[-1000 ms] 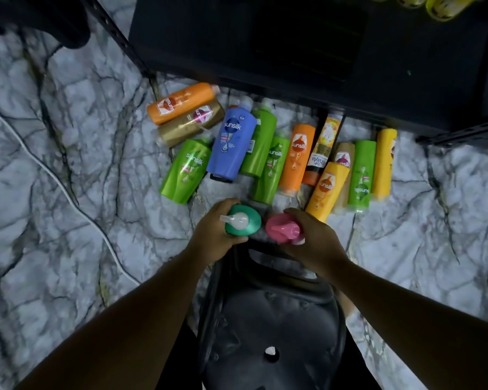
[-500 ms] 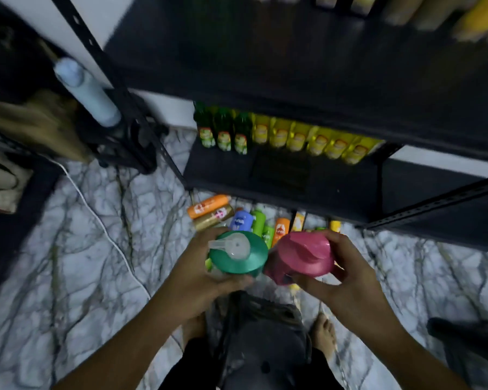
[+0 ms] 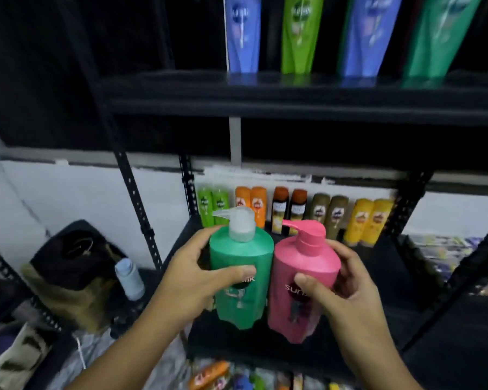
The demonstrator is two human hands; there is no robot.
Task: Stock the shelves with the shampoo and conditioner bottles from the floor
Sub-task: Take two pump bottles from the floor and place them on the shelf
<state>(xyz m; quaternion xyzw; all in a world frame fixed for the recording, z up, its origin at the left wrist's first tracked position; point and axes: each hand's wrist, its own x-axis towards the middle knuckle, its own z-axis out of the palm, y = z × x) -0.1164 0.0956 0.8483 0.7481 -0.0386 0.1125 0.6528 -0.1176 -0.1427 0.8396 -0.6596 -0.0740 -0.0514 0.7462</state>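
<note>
Gripping the green pump bottle (image 3: 243, 249) around its middle, the left hand (image 3: 192, 277) has its thumb (image 3: 237, 270) laid across the label and its fingers curled round the far side. The right hand (image 3: 347, 291) holds the pink pump bottle (image 3: 304, 266) the same way, thumb on the front and fingers wrapped behind. Both bottles stand upright in the air, side by side and touching along their shoulders, in front of the middle shelf (image 3: 378, 266) of a dark metal rack. The green one carries a clear pump head, the pink one a pink pump head, both spouts pointing left.

At the back of that shelf stands a row of small bottles (image 3: 293, 209) in pairs: green, orange, brown-capped, olive, yellow. On the upper shelf (image 3: 293, 91) stand four taller bottles (image 3: 297, 35), blue, green, blue and teal, blurred. Below the hands, at the lower edge of the head view, loose bottles on the floor (image 3: 209, 374) show partly, an orange one lying on its side. To the left, on a neighbouring rack, sit a dark bag (image 3: 74, 257) and a pale blue bottle (image 3: 128, 278) tilted beside it.
</note>
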